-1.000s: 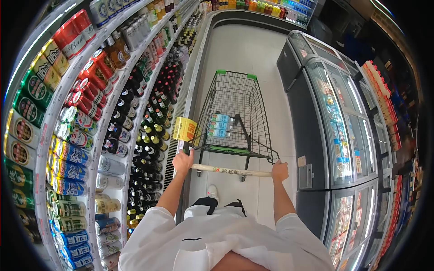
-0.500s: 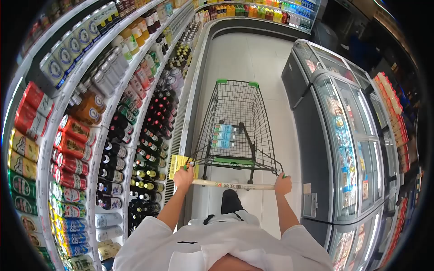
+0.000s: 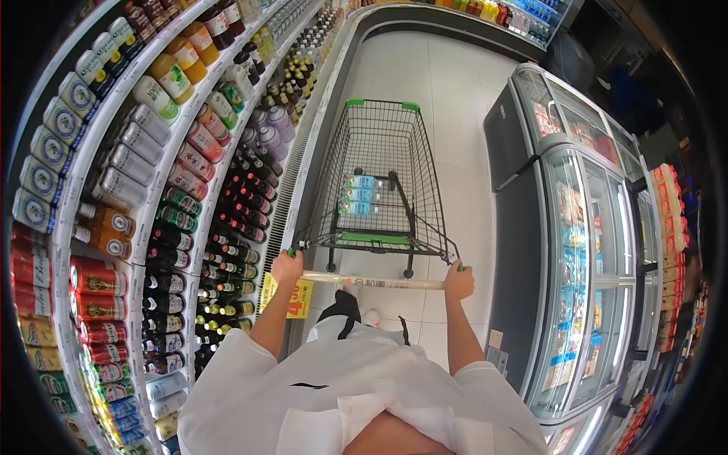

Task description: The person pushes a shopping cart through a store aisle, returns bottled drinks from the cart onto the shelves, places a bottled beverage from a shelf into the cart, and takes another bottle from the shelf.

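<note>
My left hand (image 3: 287,268) is wrapped round the left end of a pale shopping cart handle (image 3: 364,281). Round the right end of the same bar my right hand (image 3: 459,281) is closed. Ahead of me stands the shopping cart (image 3: 432,193), a black wire basket with green corner pieces. Three clear bottles with light blue labels (image 3: 359,195) lie side by side inside it, towards my end. A yellow price sign (image 3: 299,299) on the shelf edge is just below my left hand, partly hidden by my forearm.
Drink shelves run along the left, with cans (image 3: 98,331) and dark bottles (image 3: 163,303) close to my arm. Glass-topped freezers (image 3: 565,250) line the right. Pale floor tiles (image 3: 462,98) lie between them, and a curved dark shelf base (image 3: 447,24) bounds the far end.
The cart and I have advanced along the aisle, and the shelf goods and freezers have slid back towards me. Both hands have stayed on the handle; the bottles still lie in the cart.
</note>
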### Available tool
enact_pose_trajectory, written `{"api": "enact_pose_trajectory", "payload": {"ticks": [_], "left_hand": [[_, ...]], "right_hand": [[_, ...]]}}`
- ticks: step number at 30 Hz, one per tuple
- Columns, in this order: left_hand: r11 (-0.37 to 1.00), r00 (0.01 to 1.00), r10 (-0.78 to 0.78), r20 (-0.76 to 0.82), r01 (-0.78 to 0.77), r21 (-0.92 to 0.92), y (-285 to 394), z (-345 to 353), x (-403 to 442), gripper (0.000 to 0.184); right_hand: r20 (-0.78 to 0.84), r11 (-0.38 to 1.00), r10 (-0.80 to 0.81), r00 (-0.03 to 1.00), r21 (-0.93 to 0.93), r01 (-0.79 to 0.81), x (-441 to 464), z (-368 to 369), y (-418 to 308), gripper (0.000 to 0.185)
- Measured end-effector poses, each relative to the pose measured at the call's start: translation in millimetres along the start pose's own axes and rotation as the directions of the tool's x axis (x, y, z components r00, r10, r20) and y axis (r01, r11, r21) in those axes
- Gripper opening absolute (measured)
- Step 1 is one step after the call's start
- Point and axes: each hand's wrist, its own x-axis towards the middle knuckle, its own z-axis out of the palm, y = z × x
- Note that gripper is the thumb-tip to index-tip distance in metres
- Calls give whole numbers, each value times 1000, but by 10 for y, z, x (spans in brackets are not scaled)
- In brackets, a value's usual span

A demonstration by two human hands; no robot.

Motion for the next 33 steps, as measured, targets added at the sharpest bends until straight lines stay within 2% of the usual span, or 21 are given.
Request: {"api": "enact_pose_trajectory", "payload": {"ticks": [4,10,16,19,23,33], "left_hand": [[997,999,-37,-1,36,-62,569,41,603,46],[997,999,-44,-31,42,-61,1330,146,1703,47],[998,999,-36,-12,36,-50,2038,134,2939,45],[997,998,-41,49,44,-60,2416,109,3556,44],[1000,989,8,146,-4,-29,2948,62,4393,47],[999,990,-21,141,17,28,4241,373,5715,45]], "right_hand": [[26,999,-27,999,24,27,637,255,-649,44],[49,998,-65,997,19,64,1353,572,-1594,45],[104,999,-20,994,-34,24,1985,953,-2646,45],[96,1000,-27,995,1,27,2234,1135,-3040,45],[80,1000,-6,997,2,6,2601,1324,-3738,43],[91,1000,21,996,-18,-19,4010,1812,-5092,30]]}}
